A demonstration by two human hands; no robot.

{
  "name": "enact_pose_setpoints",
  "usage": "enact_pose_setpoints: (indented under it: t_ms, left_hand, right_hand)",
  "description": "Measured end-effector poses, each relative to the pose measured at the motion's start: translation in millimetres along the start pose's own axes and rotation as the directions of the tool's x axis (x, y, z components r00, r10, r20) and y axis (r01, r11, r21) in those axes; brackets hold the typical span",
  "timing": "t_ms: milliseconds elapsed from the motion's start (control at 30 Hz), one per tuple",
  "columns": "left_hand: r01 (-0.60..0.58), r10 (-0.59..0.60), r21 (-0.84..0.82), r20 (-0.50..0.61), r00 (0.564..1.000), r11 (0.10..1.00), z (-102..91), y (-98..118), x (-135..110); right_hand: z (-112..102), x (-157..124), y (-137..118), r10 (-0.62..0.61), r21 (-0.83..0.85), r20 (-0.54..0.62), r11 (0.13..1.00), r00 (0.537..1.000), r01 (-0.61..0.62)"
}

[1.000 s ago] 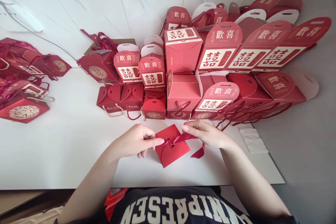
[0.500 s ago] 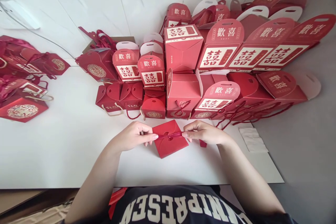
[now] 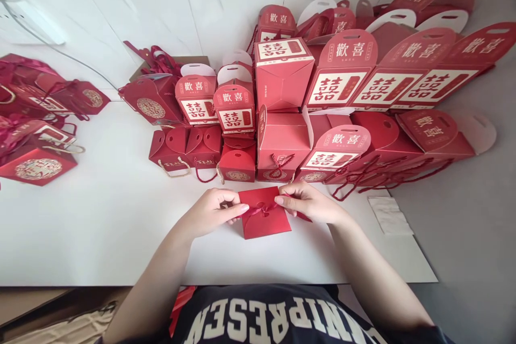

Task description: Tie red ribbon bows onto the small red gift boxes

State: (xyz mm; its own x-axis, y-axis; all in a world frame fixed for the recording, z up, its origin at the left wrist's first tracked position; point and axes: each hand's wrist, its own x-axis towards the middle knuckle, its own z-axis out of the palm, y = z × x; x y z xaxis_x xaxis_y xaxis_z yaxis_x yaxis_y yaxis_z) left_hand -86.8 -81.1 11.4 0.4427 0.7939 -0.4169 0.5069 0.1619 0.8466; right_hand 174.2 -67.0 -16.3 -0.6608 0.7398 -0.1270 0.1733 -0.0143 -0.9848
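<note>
A small red gift box [image 3: 264, 220] stands on the white table [image 3: 100, 226] right in front of me. A dark red ribbon [image 3: 260, 208] crosses its top in a knot. My left hand [image 3: 213, 211] pinches the ribbon's left end at the box's left edge. My right hand [image 3: 304, 203] pinches the right end at the box's right edge, and a ribbon tail trails under that hand. Both hands have their fingers closed on the ribbon.
Rows of red gift boxes [image 3: 282, 134] with cord handles are stacked behind the small box, up against the white wall. More red boxes [image 3: 38, 161] lie at the table's left. A white paper towel [image 3: 389, 215] lies at the right near the table edge.
The ribbon was pulled out taut between my hands, then both hands came closer to the box. The box has turned to sit squarer to me, and the long loose tail has shortened.
</note>
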Motion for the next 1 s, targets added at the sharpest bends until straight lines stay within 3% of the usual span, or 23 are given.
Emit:
enact_pose_setpoints:
  t_ms: [133, 267, 400, 633, 733, 833, 1000]
  left_hand:
    - [-0.037, 0.037, -0.024, 0.007, 0.999, 0.999, -1.6, -7.9, 4.3]
    - [-0.021, 0.022, -0.027, 0.026, 0.999, 0.999, -6.6, -8.5, 3.2]
    - [0.093, -0.087, -0.054, 0.102, 0.991, 0.994, -9.5, -9.4, 3.0]
    - [0.039, -0.034, -0.041, 0.125, 0.992, 0.998, -13.0, -18.3, 11.6]
    - [0.053, -0.041, -0.078, 0.142, 0.989, 0.996, -13.7, -19.3, 14.3]
    - [0.057, -0.044, -0.091, 0.137, 0.990, 0.994, -14.3, -18.7, 13.3]
    - [0.055, -0.052, -0.052, 0.058, 0.997, 0.997, -15.7, -17.3, 9.0]
  right_hand:
    - [1.7, 2.1, 12.6, -0.047, 0.088, -0.073, 0.995, 0.996, 0.054]
    - [-0.1, 0.9, 13.7, -0.042, 0.123, -0.046, 0.991, 0.998, 0.048]
    - [-0.6, -1.7, 8.9, 0.012, 0.069, -0.010, 0.998, 1.000, -0.012]
    - [-5.0, -4.1, 11.0, -0.001, -0.107, -0.030, 0.994, 1.000, -0.002]
    - [-8.4, -2.6, 14.5, 0.057, -0.073, -0.010, 0.996, 0.998, -0.057]
    - [-9.7, -1.3, 15.5, 0.102, -0.015, 0.030, 0.995, 0.994, -0.102]
    - [-6.0, -1.8, 12.0, 0.065, -0.018, 0.066, 0.998, 0.996, -0.064]
